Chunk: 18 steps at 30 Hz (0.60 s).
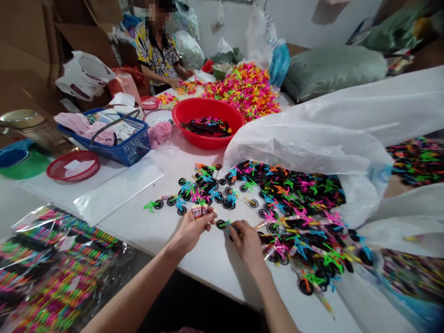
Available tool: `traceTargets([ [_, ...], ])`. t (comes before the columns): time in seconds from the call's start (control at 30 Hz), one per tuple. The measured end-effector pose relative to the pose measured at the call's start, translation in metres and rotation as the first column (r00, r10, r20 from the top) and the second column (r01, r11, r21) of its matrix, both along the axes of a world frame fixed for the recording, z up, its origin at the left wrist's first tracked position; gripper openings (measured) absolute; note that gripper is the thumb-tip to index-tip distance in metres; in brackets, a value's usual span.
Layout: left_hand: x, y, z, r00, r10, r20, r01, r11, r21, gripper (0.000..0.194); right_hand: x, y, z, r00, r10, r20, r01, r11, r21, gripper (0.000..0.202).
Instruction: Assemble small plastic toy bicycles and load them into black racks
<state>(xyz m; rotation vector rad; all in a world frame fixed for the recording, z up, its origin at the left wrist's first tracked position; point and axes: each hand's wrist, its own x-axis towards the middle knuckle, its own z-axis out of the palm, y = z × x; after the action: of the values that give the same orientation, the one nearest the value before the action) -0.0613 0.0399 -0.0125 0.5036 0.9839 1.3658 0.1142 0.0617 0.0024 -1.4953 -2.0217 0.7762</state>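
Observation:
My left hand [194, 227] is closed around several small printed sticks [200, 211] with pink and white ends, held just above the white table [208, 259]. To its right, my right hand [244, 240] has its fingers bent over a small toy bicycle [223, 224] with a green frame and black wheels, pinching it at the table surface. Beyond both hands lies a small heap of colourful toy bicycles [204, 185]. A much larger pile [301, 189] spills from a white plastic bag [277, 143] on the right.
A red basin [208, 136] holds dark and coloured parts. At the left are a blue basket [128, 143] and a red tray [72, 175]. Packed bags [62, 273] lie lower left. Across the table a person [159, 55] handles pieces beside a bright pile [246, 92].

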Motion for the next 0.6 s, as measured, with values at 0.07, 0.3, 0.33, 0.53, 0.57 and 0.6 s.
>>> traceTargets([
  [0.07,0.002,-0.008,0.000,1.000,0.002,-0.004,-0.002,1.000,-0.010,0.028,-0.006,-0.004,0.005,0.982,-0.077,-0.173,0.069,0.996,-0.051,0.029],
  [0.3,-0.001,-0.018,0.011,0.979,-0.121,-0.163,0.133,0.989,0.068,0.020,-0.021,-0.004,0.034,0.816,-0.116,-0.566,-0.152,0.902,-0.405,0.031],
  [0.33,-0.002,-0.020,0.011,0.969,-0.163,-0.186,0.178,0.982,0.067,0.021,-0.020,-0.007,0.032,0.786,-0.140,-0.602,-0.177,0.883,-0.435,0.032],
  [0.53,-0.003,-0.033,0.002,0.970,-0.207,-0.125,0.212,0.977,0.025,0.022,-0.017,-0.022,0.025,0.722,-0.171,-0.671,-0.243,0.845,-0.477,0.032],
  [0.57,-0.003,-0.034,0.001,0.971,-0.210,-0.112,0.214,0.977,0.020,0.022,-0.018,-0.024,0.025,0.719,-0.176,-0.673,-0.258,0.831,-0.493,0.033],
  [0.6,-0.002,-0.035,0.001,0.971,-0.215,-0.105,0.218,0.976,0.014,0.022,-0.020,-0.025,0.024,0.709,-0.185,-0.681,-0.270,0.820,-0.504,0.033],
])
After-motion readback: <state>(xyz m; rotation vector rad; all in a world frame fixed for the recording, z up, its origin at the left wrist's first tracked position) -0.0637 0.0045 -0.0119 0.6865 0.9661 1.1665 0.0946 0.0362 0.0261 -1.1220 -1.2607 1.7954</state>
